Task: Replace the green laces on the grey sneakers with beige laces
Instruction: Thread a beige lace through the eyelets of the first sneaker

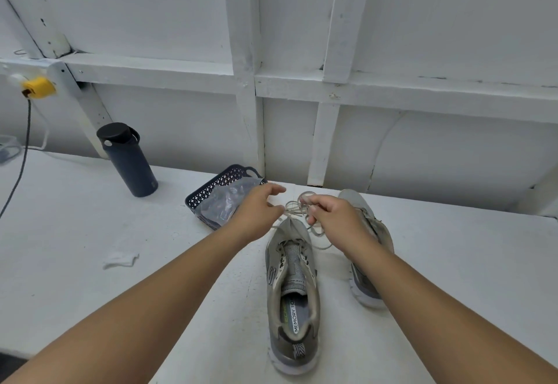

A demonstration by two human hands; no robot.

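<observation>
Sneakers (292, 278), two; right hand (333, 214) pinches one beige lace (297, 207), left hand (259, 208) loosely open.

A plain workshop or utility room: a white-painted worktop (75, 232) stands against a wall (437, 21) of white boards and exposed framing. At the far left edge, a yellow plug (38, 88) feeds a dark cable (22, 157), with a dark flask (129, 163) nearby.
</observation>
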